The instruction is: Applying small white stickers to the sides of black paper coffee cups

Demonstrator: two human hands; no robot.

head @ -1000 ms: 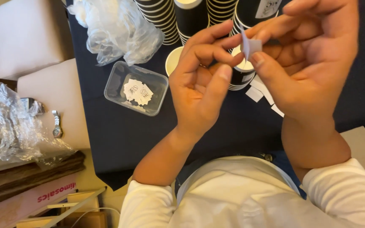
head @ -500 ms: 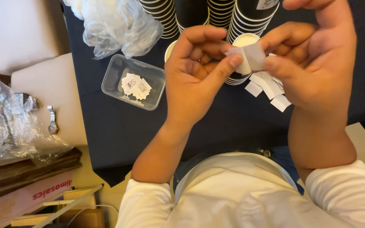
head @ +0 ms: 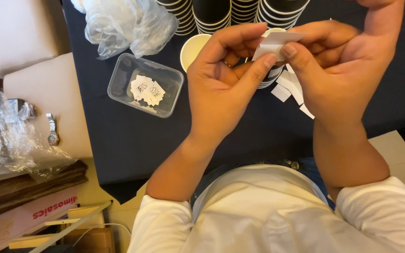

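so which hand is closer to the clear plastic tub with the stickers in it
Left. The left hand sits just right of the clear plastic tub in the picture, with a small gap. The right hand is farther off, beyond the left hand, pinching the white paper slip with it.

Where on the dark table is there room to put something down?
The biggest bare patch of dark cloth lies between the clear plastic tub and the table's near edge, beside the left forearm. The far side is crowded: stacked cups, a crumpled plastic bag, a single paper cup, and paper scraps under both hands.
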